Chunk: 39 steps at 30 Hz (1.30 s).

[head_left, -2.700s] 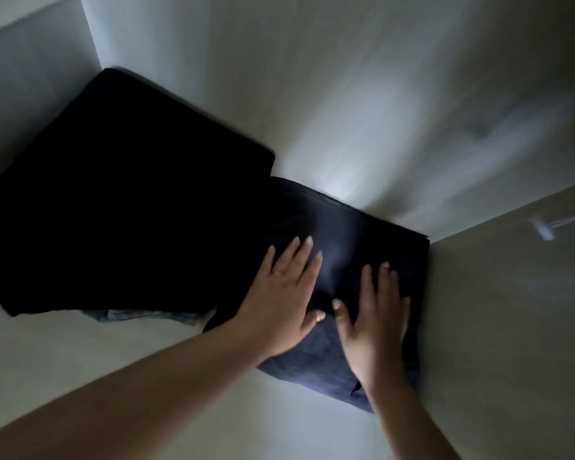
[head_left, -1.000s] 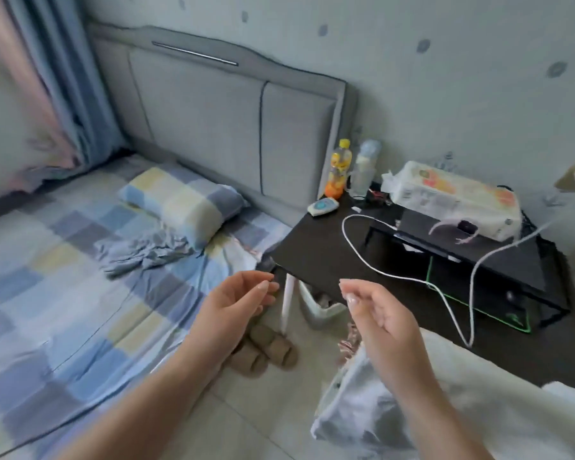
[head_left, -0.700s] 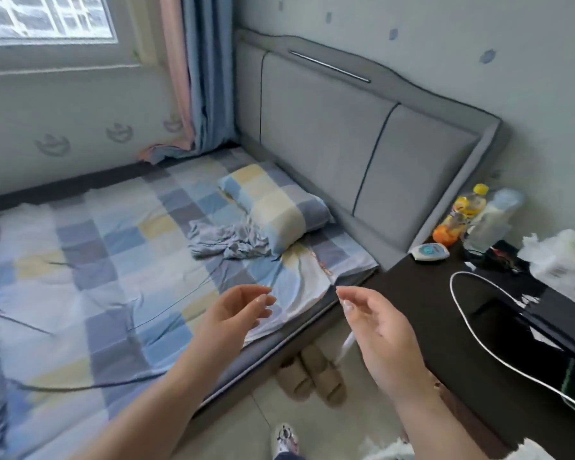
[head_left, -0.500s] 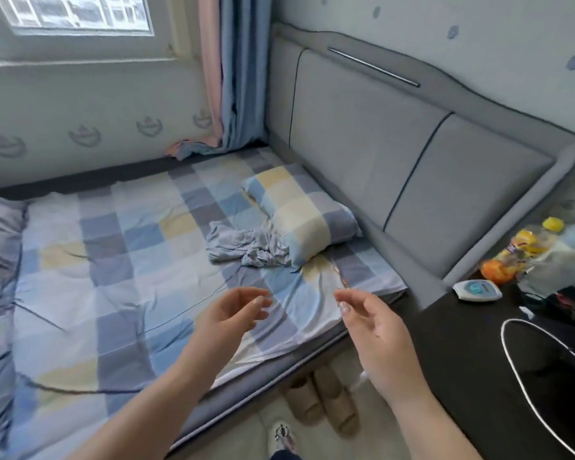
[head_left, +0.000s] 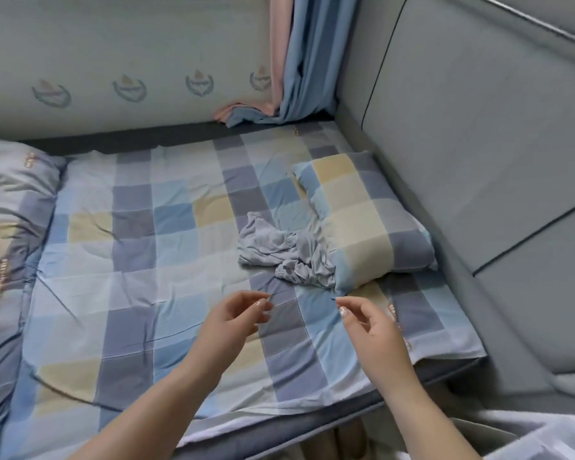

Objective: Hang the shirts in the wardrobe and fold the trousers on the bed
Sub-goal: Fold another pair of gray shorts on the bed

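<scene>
Both hands are raised over the near part of the bed (head_left: 180,293) and hold nothing. The left hand (head_left: 228,322) and right hand (head_left: 374,330) have loosely curled fingers, thumbs and fingertips apart. A crumpled grey garment (head_left: 279,254) lies on the checked sheet, touching the left edge of the checked pillow (head_left: 362,224), far from both hands. Compared with half a second ago, the view has swung left and down: the black side table, bottles and white cable have gone from sight, and the folded quilt (head_left: 10,244) at the left now shows more fully. The curtain (head_left: 299,58) hangs at the far corner beside the grey headboard (head_left: 478,127).
</scene>
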Available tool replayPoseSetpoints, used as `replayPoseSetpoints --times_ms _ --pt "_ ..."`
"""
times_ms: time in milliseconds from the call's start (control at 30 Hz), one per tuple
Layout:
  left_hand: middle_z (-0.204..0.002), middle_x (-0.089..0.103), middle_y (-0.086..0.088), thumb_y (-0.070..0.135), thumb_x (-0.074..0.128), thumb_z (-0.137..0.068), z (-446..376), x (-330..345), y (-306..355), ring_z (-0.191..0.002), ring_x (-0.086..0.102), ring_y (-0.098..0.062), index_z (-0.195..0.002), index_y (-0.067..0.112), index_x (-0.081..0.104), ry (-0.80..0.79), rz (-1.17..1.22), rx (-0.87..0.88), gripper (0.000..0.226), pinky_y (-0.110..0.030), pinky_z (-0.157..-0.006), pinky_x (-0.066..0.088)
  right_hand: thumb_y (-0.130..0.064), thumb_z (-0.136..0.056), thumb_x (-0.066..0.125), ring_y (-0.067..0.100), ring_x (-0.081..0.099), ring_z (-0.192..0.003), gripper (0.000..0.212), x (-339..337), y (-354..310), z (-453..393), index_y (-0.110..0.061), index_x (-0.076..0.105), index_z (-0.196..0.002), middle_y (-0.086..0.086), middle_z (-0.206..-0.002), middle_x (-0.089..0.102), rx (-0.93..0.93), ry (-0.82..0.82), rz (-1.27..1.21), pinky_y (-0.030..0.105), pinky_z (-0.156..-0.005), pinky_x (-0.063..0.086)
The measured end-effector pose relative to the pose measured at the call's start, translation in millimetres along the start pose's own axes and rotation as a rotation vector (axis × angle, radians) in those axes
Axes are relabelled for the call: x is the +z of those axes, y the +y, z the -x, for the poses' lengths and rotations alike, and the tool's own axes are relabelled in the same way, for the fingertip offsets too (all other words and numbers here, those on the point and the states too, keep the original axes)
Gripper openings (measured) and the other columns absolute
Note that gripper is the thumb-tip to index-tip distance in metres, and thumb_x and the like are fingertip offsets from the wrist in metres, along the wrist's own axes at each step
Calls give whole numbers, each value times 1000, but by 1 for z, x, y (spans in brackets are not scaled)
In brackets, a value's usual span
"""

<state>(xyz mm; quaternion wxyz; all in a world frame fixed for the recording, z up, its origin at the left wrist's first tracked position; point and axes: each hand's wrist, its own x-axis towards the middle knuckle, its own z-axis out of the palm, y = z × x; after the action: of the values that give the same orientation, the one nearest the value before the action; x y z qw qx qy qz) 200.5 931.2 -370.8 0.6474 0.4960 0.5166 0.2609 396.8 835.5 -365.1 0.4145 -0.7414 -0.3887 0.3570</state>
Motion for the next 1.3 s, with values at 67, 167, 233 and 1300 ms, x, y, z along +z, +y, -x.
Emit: replayPoseSetpoints --times_ms 67,167,233,1300 --pt "-92 74 6 17 56 -95 -45 0 -19 -87 69 -12 -99 19 68 3 -7 -48 13 -29 -82 53 -24 -95 55 -15 55 -92 19 20 26 -41 -41 61 -98 -21 -100 65 51 -29 17 0 -70 41" --pt "-91 74 5 18 57 -94 -117 -1 -60 -86 68 -12 -97 20 68 8 -52 -106 12 -27 -79 52 -26 -95 55 -9 57 -96 15 59 78 -102 -39 61 -100 -22 -101 64 115 -77 71 5 -73 42" --pt "-91 73 4 18 57 -94 -163 -1 -93 -83 67 -9 -96 20 68 9 -69 -135 11 -25 -77 50 -26 -94 55 -4 58 -98 14 87 115 -142 -36 63 -101 -20 -100 64 141 -92 104 8 -75 41" --pt "-68 68 10 -7 41 -85 -376 68 -286 -58 59 3 -88 17 69 -258 55 -106 37 -7 -58 43 -25 -76 73 7 60 -80 28 207 317 -314 -23 46 -84 -7 -87 62 128 40 149 18 -60 42"
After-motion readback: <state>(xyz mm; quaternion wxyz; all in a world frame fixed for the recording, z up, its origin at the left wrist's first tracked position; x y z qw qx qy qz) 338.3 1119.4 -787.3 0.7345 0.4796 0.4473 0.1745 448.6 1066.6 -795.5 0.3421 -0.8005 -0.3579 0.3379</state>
